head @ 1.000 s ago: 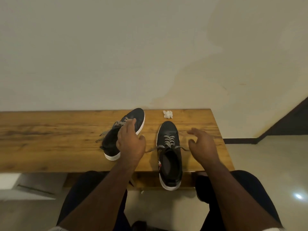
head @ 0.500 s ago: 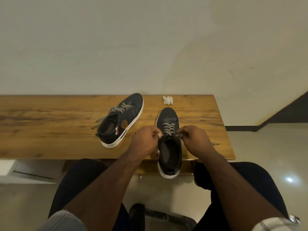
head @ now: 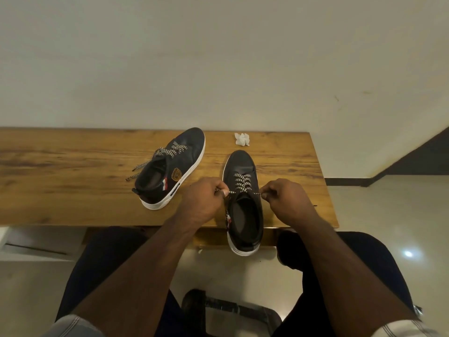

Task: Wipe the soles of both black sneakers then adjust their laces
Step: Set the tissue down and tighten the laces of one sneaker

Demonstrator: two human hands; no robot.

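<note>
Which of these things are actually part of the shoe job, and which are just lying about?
Part of the job: right sneaker, its laces pinched by left hand and right hand; left sneaker; crumpled tissue.

Just there: wooden bench, wall, floor.

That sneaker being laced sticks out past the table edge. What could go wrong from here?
1. The near sneaker has its heel hanging over the table edge; a hard pull toward the person might tip it off.
2. The left hand and right hand each pinch a lace end; uneven pulling could leave the ends uneven.
3. The far sneaker has loose laces trailing on the table, which might snag.
</note>
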